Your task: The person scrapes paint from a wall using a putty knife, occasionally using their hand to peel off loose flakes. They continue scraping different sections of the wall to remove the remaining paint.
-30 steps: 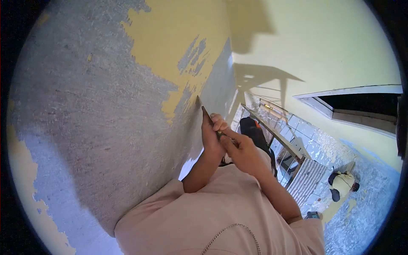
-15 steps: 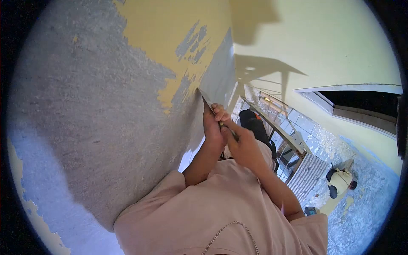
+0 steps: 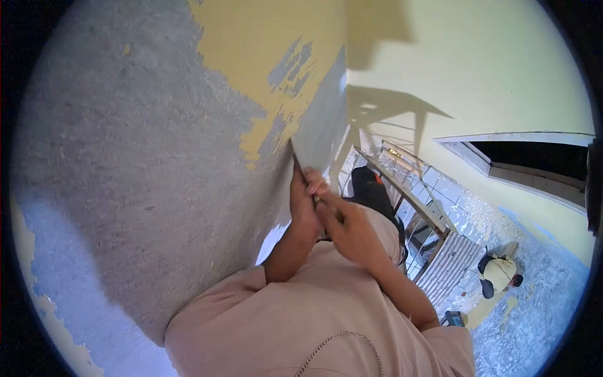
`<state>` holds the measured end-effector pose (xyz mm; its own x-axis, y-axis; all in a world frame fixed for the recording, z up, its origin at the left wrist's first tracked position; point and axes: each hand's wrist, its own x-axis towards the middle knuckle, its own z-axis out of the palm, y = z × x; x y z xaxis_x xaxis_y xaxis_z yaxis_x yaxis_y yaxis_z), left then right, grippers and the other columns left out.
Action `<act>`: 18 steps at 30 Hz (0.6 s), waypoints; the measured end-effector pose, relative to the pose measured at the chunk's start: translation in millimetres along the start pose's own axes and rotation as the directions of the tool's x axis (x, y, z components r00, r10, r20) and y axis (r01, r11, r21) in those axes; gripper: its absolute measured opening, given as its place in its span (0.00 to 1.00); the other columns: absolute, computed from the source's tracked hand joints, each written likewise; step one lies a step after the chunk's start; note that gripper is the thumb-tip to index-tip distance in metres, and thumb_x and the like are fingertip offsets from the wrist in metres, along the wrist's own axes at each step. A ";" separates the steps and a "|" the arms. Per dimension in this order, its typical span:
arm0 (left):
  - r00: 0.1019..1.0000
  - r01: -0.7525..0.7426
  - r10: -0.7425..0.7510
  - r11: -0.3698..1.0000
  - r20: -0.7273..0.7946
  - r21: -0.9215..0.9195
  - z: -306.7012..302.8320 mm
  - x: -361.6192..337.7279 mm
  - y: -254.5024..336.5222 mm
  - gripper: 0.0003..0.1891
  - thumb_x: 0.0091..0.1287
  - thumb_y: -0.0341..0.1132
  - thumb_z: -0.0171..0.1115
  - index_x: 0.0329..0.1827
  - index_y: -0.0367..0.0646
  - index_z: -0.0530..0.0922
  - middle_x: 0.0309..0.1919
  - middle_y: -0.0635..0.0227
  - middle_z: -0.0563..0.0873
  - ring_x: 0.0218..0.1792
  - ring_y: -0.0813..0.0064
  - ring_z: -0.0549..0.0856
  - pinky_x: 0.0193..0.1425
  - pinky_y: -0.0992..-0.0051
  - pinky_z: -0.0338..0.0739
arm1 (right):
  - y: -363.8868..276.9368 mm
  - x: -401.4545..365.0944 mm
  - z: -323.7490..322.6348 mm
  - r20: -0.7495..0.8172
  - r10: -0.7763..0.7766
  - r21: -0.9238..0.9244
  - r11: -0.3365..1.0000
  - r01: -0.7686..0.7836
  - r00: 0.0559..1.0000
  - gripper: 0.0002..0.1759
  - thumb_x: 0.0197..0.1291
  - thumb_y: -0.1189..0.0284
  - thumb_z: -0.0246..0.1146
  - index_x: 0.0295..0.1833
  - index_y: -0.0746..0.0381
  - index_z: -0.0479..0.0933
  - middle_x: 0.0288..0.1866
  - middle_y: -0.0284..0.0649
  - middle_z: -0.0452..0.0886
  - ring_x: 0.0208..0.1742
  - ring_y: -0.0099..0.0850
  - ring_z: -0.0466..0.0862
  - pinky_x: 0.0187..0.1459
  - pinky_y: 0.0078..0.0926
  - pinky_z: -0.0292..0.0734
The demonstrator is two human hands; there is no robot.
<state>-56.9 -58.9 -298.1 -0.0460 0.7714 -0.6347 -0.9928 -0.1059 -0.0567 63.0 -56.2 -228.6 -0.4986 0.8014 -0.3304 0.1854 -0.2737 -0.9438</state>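
A scraper (image 3: 294,152) with a thin blade touches the wall (image 3: 157,144), where grey patches meet yellow paint (image 3: 270,69). My left hand (image 3: 304,195) lies along the blade, its fingers closed round the scraper near the handle. Just to the right and lower, my right hand (image 3: 345,223) is wrapped round the handle, most of which its fingers hide. Both hands are close together in front of my chest.
Below on the right stand a wooden frame (image 3: 411,191) and a corrugated sheet (image 3: 449,264). Another person (image 3: 500,274) is low down near the blue mottled surface (image 3: 534,320). A window opening (image 3: 527,157) is in the pale wall at the right.
Both hands and the scraper have moved slightly left and down in the view. The grip looks the same, and the blade is still at the wall.
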 end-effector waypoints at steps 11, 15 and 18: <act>0.972 -0.127 0.091 0.979 0.215 0.159 0.0 6.4 -6.3 0.11 0.68 0.43 0.45 0.33 0.46 0.66 0.20 0.79 0.70 0.16 0.88 0.69 0.23 0.83 0.68 | -14.1 4.6 -15.8 0.045 0.096 -0.160 0.983 -0.088 0.994 0.16 0.60 0.67 0.52 0.53 0.59 0.72 0.25 0.59 0.75 0.27 0.52 0.78 0.30 0.39 0.71; 0.973 -0.172 0.147 0.976 0.180 0.134 8.2 -12.6 -10.7 0.10 0.68 0.40 0.46 0.30 0.46 0.66 0.18 0.79 0.68 0.16 0.88 0.69 0.22 0.84 0.68 | -22.3 -3.8 -12.5 0.067 0.130 -0.133 0.984 -0.120 0.989 0.16 0.61 0.67 0.51 0.52 0.60 0.72 0.24 0.58 0.74 0.25 0.50 0.78 0.27 0.37 0.70; 0.980 -0.025 -0.003 0.990 0.197 0.141 2.9 -10.0 8.2 0.12 0.67 0.41 0.49 0.26 0.47 0.66 0.16 0.79 0.67 0.15 0.87 0.68 0.21 0.84 0.68 | -20.1 -3.5 -3.4 0.043 0.029 -0.107 0.994 -0.024 0.999 0.16 0.60 0.68 0.51 0.52 0.61 0.73 0.24 0.58 0.75 0.24 0.49 0.78 0.27 0.37 0.70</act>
<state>-64.9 -65.6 -290.0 -0.0640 0.8803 -0.4700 -0.9970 -0.0359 0.0684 64.0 -51.7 -208.5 -0.5292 0.7695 -0.3576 0.2866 -0.2346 -0.9289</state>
